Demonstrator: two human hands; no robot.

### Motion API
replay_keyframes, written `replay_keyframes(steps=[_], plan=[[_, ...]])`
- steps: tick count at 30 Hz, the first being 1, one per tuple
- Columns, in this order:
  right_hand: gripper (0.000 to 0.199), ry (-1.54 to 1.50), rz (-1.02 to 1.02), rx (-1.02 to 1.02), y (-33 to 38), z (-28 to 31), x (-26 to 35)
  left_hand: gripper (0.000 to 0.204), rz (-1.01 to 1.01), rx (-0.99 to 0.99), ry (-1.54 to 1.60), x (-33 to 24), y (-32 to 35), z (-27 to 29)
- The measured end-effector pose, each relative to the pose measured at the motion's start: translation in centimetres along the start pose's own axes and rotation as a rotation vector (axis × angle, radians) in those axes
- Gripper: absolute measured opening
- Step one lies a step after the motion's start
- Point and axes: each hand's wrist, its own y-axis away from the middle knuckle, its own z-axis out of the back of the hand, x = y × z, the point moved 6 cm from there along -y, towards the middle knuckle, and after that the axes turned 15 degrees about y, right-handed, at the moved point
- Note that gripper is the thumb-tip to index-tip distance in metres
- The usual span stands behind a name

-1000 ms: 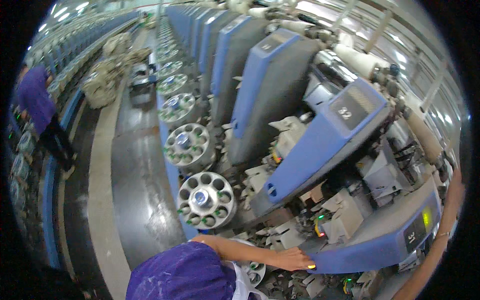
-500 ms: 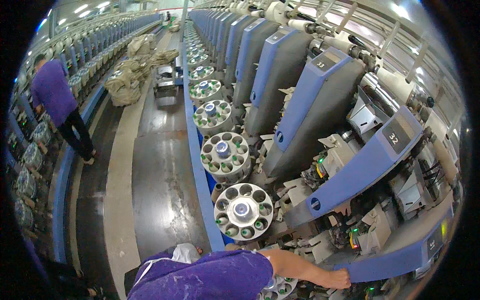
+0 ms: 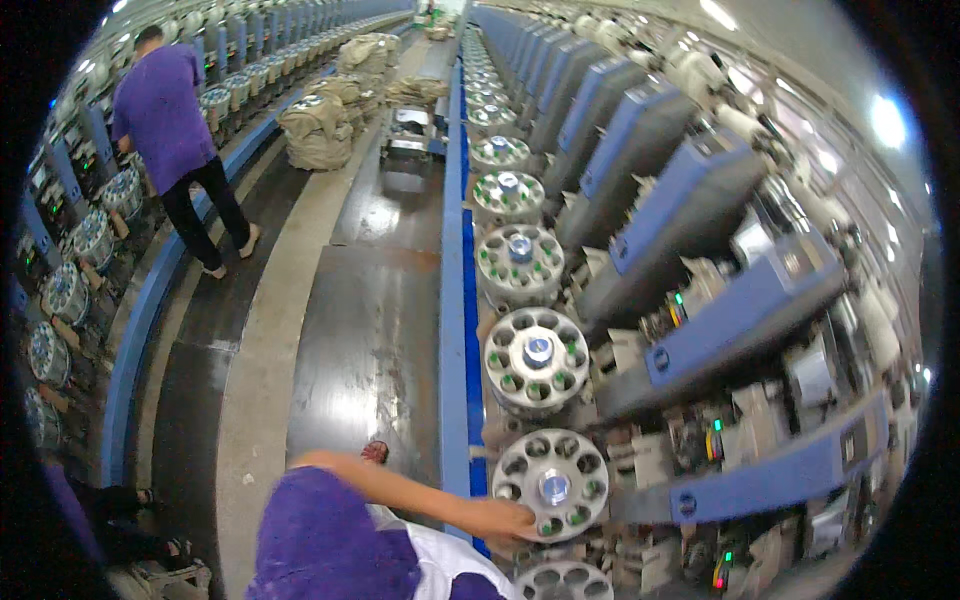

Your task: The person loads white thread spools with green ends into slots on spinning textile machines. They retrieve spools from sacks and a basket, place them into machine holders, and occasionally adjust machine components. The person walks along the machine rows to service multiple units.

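My left hand (image 3: 505, 519) reaches across from the lower left and lies at the near left rim of a round silver bobbin magazine (image 3: 512, 461). Its fingertips are beside one of the magazine's round pockets. Motion blur smears the fingers, and I cannot make out whether they hold anything. Dark pockets ring the magazine's blue-capped hub (image 3: 554, 487), a few with green bobbin tips showing. Just beyond stands another round magazine (image 3: 538, 318), with several green-tipped bobbins in its pockets. Part of a further magazine (image 3: 563, 580) shows at the lower edge. My right hand is out of view.
Blue-and-grey winding units (image 3: 740, 310) line the right side. A long blue rail (image 3: 453, 330) runs beside the magazines. Across the aisle, a person in purple (image 3: 165, 120) stands at another machine row. Piled sacks (image 3: 318, 132) and a low cart (image 3: 410, 135) stand farther along.
The view has swung, so the machine row sits differently. Earlier a closed hand, seemingly my right, rested against a blue winding-unit panel; now my left arm extends to a magazine.
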Motion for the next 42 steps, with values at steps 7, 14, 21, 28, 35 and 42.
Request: replay_keyframes(steps=[7, 14, 21, 28, 35, 42], plan=[[0.039, -0.971, -0.13, 0.689, 15.4, 2.4, 44.3, 0.051, 1.275, -0.629, -0.285, 9.7, 43.8, 22.4], [0.065, -1.211, 0.681, 0.909, 15.4, 6.0, 77.5, 0.054, 0.823, -0.622, -0.162, 16.3, 40.3, 37.7], [0.074, -1.246, 0.504, 0.901, 8.2, -8.9, 103.3, 0.039, 0.76, -0.736, -0.168, 34.8, 50.9, 56.2], [0.059, -1.602, 0.633, 1.028, 3.2, -10.8, 138.8, 0.033, 1.712, -1.304, 0.159, 44.5, 82.4, 52.8], [0.043, -1.906, 1.414, 0.783, 1.2, -0.9, 168.1, 0.033, 1.926, -1.232, 0.513, 48.5, 90.2, 61.3], [0.038, -1.539, 1.209, 1.141, 2.3, -19.3, 183.3, 0.036, 1.504, -1.11, 0.187, 71.7, 90.8, 99.0]])
